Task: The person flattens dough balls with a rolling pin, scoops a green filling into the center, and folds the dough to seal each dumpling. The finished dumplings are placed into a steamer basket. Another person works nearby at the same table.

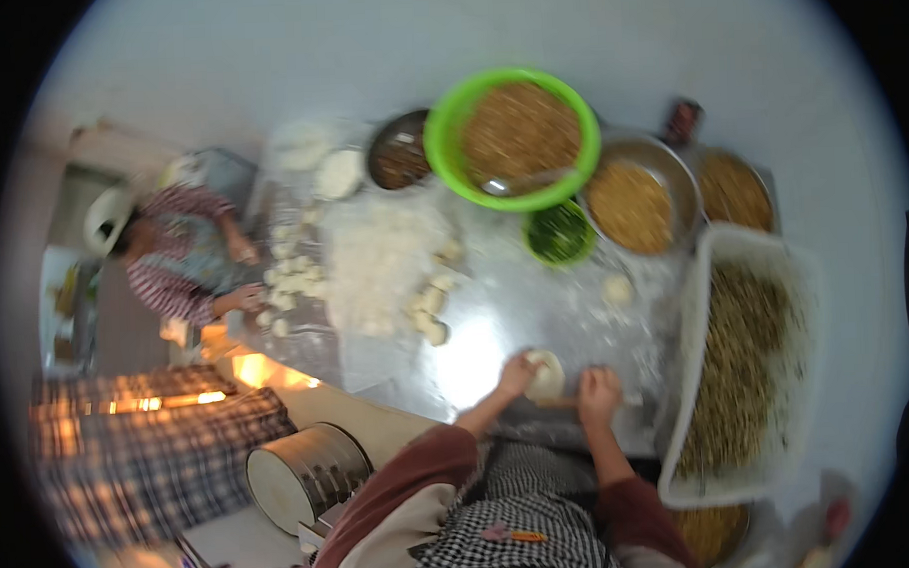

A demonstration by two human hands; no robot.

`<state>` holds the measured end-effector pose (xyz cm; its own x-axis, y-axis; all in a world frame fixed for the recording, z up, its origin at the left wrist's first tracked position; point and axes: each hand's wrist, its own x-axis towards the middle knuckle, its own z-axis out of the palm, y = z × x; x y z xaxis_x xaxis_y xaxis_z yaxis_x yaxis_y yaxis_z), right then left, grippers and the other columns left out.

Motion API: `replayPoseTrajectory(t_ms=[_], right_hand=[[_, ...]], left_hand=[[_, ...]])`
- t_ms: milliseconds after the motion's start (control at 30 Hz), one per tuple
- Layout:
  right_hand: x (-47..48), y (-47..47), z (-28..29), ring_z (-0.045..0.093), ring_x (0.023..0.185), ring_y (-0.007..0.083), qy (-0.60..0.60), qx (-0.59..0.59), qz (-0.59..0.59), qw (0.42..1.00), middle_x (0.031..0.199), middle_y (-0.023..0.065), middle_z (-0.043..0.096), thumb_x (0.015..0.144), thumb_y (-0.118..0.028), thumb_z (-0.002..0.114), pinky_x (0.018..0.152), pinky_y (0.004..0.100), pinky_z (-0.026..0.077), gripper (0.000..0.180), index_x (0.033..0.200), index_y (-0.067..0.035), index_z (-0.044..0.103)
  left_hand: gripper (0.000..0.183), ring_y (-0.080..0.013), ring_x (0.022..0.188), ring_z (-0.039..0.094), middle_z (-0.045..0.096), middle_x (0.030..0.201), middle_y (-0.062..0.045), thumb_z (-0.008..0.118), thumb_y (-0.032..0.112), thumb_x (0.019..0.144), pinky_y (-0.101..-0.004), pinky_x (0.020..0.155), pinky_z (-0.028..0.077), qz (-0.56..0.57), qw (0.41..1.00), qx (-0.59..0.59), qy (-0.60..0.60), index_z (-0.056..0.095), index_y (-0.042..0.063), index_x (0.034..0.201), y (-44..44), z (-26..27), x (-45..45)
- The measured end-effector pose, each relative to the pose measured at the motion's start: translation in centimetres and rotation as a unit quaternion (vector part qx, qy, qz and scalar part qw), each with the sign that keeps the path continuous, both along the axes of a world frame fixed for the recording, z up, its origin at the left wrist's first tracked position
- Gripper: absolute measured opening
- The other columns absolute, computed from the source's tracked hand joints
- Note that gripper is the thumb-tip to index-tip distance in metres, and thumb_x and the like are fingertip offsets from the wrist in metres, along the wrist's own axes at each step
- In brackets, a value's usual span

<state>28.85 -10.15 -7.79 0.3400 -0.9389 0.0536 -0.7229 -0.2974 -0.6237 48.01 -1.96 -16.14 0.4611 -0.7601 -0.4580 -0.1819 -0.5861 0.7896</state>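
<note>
A flat round of pale dough (549, 377) lies on the metal worktop (493, 305) in front of me. My left hand (518, 374) pinches its left edge between thumb and fingers. Under the curled fingers of my right hand (599, 393) is a thin wooden rolling pin (555, 403), its left end at the near edge of the round. Flour dusts the metal to the right, where a ball of dough (618, 289) sits. Several dough pieces (428, 312) stand in a row to the left of my hands.
A green basin (436, 149) of brown filling stands at the back, by a small bowl of chopped greens (559, 234) and a steel bowl (680, 172). A white tub (690, 373) edges the right. Across the left end, a co-worker (179, 256) handles dough pieces (295, 280).
</note>
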Motion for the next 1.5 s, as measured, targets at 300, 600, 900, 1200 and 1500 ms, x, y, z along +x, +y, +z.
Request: replayPoseTrajectory(t_ms=[300,600,900,1200,1500], right_hand=[[-1.4,-5.0,5.6,0.062,0.103,0.0208,-0.386,0.484,-0.041,0.784,0.113,0.0075,0.064,0.094,-0.016,0.065,0.089,0.0362,0.049,0.034,0.122,0.003,0.059],[-5.3,-5.9,18.0,0.069,0.09,0.0216,-0.499,0.355,0.032,0.79,0.104,0.0135,0.071,0.084,0.002,0.068,0.079,0.0345,0.055,0.035,0.117,0.009,0.061],[-10.5,-3.1,15.7,0.058,0.067,0.0154,-0.217,0.186,-0.07,0.956,0.074,0.0113,0.066,0.092,-0.006,0.063,0.062,0.0319,0.049,0.014,0.092,0.008,0.063],[-16.1,-2.2,18.6,0.07,0.075,0.017,-0.311,0.197,-0.176,0.913,0.088,0.0124,0.072,0.099,-0.012,0.06,0.066,0.0294,0.057,0.021,0.108,0.006,0.067],[-23.1,1.8,16.7,0.068,0.087,0.0308,0.008,-0.041,-0.268,0.962,0.101,0.015,0.069,0.099,-0.02,0.063,0.083,0.0421,0.054,0.027,0.115,0.001,0.067]], left_hand=[[0.031,-0.0254,0.084,0.069,0.072,0.092,-0.014,0.074,0.026,0.085,-0.0366,0.076,0.053,-0.162,0.963,-0.205,0.074,0.07,0.003,0.106,-8.4,15.4,-0.5],[0.046,-0.019,0.104,0.064,0.066,0.121,-0.005,0.048,0.042,0.104,-0.0319,0.086,0.053,-0.062,0.711,-0.295,0.635,0.062,0.004,0.126,-10.6,28.0,-6.8],[0.041,-0.0241,0.114,0.063,0.062,0.129,-0.01,0.057,0.026,0.102,-0.0394,0.1,0.051,0.147,0.658,-0.138,0.726,0.052,0.003,0.136,-8.1,15.5,-16.2],[0.043,-0.0341,0.12,0.06,0.059,0.132,-0.017,0.054,0.022,0.102,-0.0493,0.101,0.051,0.142,0.846,0.008,0.514,0.047,-0.003,0.137,-8.3,15.0,-8.3],[0.044,-0.0311,0.122,0.059,0.06,0.133,-0.014,0.054,0.031,0.102,-0.0445,0.104,0.049,0.12,0.715,-0.026,0.688,0.052,0.003,0.136,-12.5,15.6,-8.7]])
